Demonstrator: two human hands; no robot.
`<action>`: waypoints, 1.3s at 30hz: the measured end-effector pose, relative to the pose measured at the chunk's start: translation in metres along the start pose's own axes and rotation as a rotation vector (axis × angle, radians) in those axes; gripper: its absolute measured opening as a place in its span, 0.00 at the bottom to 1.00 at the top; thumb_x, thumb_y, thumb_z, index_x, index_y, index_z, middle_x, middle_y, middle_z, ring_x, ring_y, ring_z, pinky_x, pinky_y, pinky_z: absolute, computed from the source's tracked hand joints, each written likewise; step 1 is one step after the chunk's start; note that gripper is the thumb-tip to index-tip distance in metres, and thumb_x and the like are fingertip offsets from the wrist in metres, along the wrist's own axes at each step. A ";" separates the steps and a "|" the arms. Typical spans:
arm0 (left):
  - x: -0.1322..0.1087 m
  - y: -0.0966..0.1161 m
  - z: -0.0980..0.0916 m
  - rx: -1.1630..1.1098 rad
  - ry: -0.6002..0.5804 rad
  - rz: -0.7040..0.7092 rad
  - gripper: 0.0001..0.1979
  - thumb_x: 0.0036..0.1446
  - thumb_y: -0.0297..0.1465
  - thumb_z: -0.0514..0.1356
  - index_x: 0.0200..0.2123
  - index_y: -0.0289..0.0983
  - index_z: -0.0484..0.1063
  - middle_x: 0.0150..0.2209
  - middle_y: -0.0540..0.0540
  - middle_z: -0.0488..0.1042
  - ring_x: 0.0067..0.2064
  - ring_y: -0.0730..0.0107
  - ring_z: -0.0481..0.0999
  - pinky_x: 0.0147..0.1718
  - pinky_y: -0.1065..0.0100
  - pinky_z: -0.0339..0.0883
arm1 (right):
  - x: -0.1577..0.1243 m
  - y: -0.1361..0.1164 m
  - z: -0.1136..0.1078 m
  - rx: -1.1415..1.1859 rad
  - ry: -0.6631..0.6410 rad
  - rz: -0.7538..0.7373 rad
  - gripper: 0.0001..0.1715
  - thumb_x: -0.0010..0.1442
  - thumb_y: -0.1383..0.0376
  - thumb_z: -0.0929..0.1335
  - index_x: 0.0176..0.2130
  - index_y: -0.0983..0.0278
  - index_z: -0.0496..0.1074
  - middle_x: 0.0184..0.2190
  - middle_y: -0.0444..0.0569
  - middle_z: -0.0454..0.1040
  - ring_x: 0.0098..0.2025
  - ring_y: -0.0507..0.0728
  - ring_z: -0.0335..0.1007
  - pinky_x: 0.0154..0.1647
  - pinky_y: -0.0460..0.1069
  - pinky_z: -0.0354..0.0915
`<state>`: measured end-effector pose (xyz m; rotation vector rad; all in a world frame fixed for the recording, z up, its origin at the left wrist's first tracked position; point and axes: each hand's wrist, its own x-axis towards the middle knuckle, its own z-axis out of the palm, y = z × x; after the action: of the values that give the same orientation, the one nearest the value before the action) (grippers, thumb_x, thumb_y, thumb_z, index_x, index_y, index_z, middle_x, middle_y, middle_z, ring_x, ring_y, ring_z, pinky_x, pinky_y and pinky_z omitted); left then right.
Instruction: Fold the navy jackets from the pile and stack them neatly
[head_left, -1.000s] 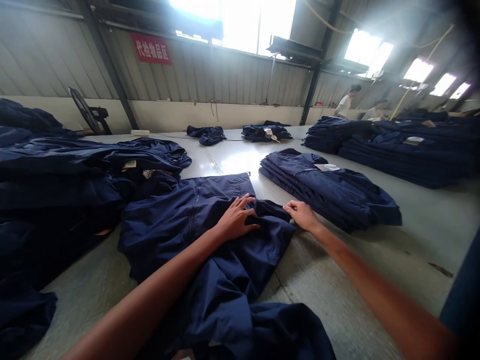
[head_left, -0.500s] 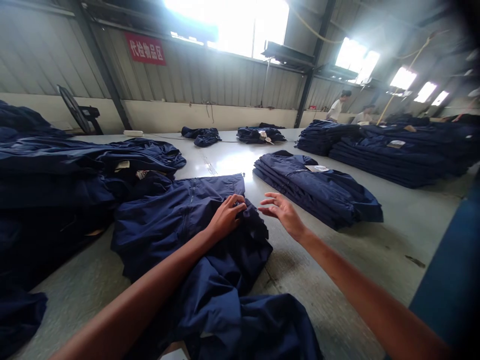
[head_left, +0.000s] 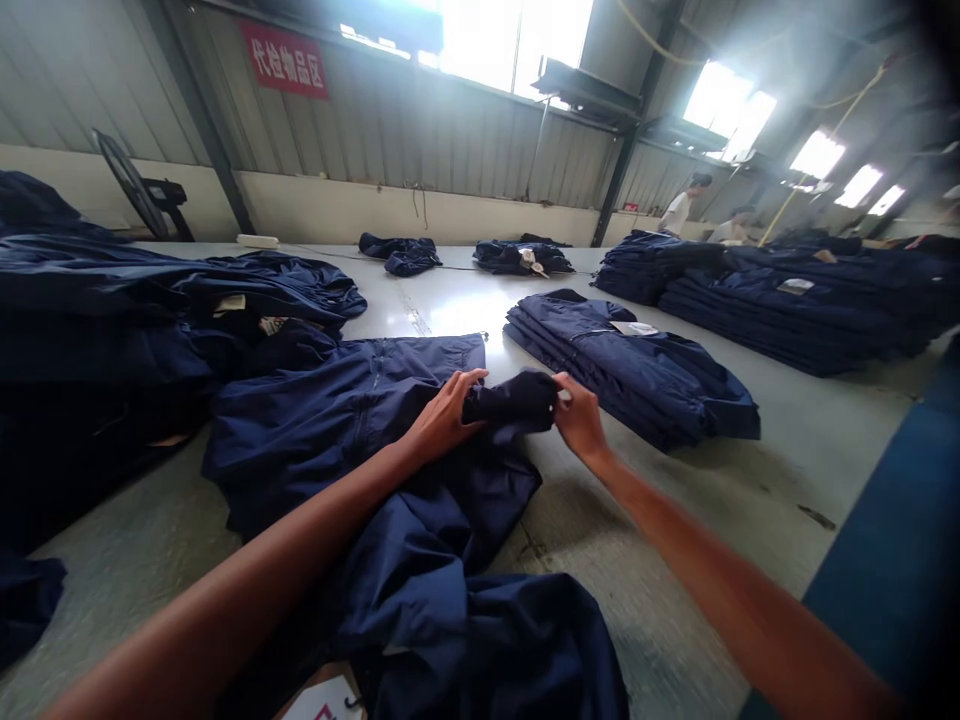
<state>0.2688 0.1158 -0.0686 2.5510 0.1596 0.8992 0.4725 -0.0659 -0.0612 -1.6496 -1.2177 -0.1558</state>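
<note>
Closest of all, low down and to the near side of the left hand (head_left: pixel 444 415), a white tag (head_left: pixel 322 700) pokes out by the dark blue jacket (head_left: pixel 300 440). The jacket lies spread on the table (head_left: pixel 600 610), under the left arm and out past the left hand on both sides. Just half a second ago the right hand (head_left: pixel 581 418) was up in the air, fingers apart, with no cloth in it. Now it pinches the right end of a dark bunch of cloth (head_left: pixel 517 400). The left hand has the other end between thumb and fingers, though how tight I can't tell. The bunch is now lifted and sits between the two hands, and it looks like part of the jacket, but I can't tell which part. I think this means the work is now on that one bit, with two hands sharing it and not just one. To the left of the left hand is a big messy heap of clothes (head_left: pixel 112 370). Past the right hand, and not touching it, is a neat folded stack (head_left: pixel 630 370) with a label on top. Farther off, beyond both hands, are two small bundles, one (head_left: pixel 401 255) left and one (head_left: pixel 517 257) right.
</note>
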 end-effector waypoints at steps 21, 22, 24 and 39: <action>0.000 0.013 -0.004 0.007 -0.111 0.146 0.21 0.64 0.37 0.66 0.59 0.44 0.69 0.59 0.42 0.70 0.55 0.59 0.78 0.53 0.61 0.74 | -0.008 0.007 0.012 0.145 -0.453 0.039 0.42 0.57 0.56 0.75 0.67 0.64 0.68 0.60 0.58 0.75 0.51 0.62 0.77 0.53 0.56 0.73; 0.000 0.014 -0.004 0.004 -0.099 0.108 0.23 0.63 0.38 0.67 0.59 0.43 0.68 0.59 0.42 0.70 0.53 0.59 0.78 0.52 0.61 0.75 | -0.007 0.007 0.011 0.141 -0.454 0.017 0.36 0.58 0.58 0.74 0.63 0.64 0.72 0.56 0.56 0.78 0.51 0.62 0.77 0.53 0.55 0.73; 0.000 0.015 -0.004 0.001 -0.094 0.063 0.24 0.62 0.38 0.67 0.59 0.42 0.68 0.56 0.41 0.71 0.50 0.59 0.78 0.50 0.60 0.75 | -0.005 0.005 0.008 0.092 -0.415 -0.034 0.24 0.59 0.62 0.72 0.55 0.63 0.78 0.47 0.51 0.81 0.48 0.60 0.77 0.50 0.53 0.73; -0.001 0.007 0.001 0.056 -0.227 0.166 0.15 0.71 0.43 0.59 0.53 0.42 0.78 0.55 0.42 0.77 0.58 0.57 0.76 0.60 0.57 0.67 | 0.011 -0.008 -0.034 -0.480 -0.022 -0.016 0.25 0.71 0.64 0.62 0.63 0.60 0.73 0.61 0.56 0.74 0.57 0.68 0.76 0.55 0.61 0.72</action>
<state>0.2687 0.1092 -0.0668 2.7266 -0.0978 0.6634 0.4862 -0.0857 -0.0340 -2.0556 -1.2750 -0.4708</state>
